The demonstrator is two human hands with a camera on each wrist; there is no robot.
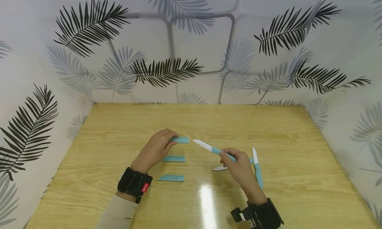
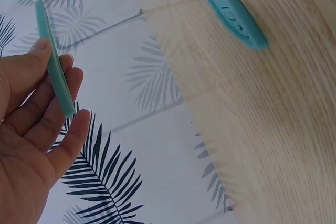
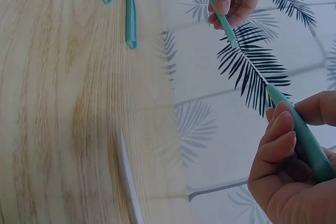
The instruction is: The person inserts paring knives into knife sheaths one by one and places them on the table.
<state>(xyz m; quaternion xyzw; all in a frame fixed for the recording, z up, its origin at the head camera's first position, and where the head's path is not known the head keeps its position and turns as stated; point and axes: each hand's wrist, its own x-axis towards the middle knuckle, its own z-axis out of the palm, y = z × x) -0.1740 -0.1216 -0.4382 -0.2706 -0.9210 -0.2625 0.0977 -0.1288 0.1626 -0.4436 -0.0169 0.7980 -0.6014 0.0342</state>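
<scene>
My left hand [image 1: 157,147] pinches a turquoise blade sheath [image 1: 180,140] between thumb and fingers above the table, its free end facing right. In my right hand [image 1: 238,164] is a paring knife [image 1: 215,150] with a turquoise handle and white blade, gripped by the handle. The knife's tip points left at the sheath's end, a small gap apart in the head view. The left wrist view shows the held sheath [image 2: 55,64] lying across the fingers. In the right wrist view the knife handle [image 3: 302,135] runs between thumb and curled fingers.
Two more turquoise sheaths, an upper one [image 1: 174,158] and a lower one [image 1: 171,178], lie on the wooden table [image 1: 134,116] near my left hand. Another knife [image 1: 257,169] lies right of my right hand; one more knife [image 1: 220,168] is partly hidden beneath it.
</scene>
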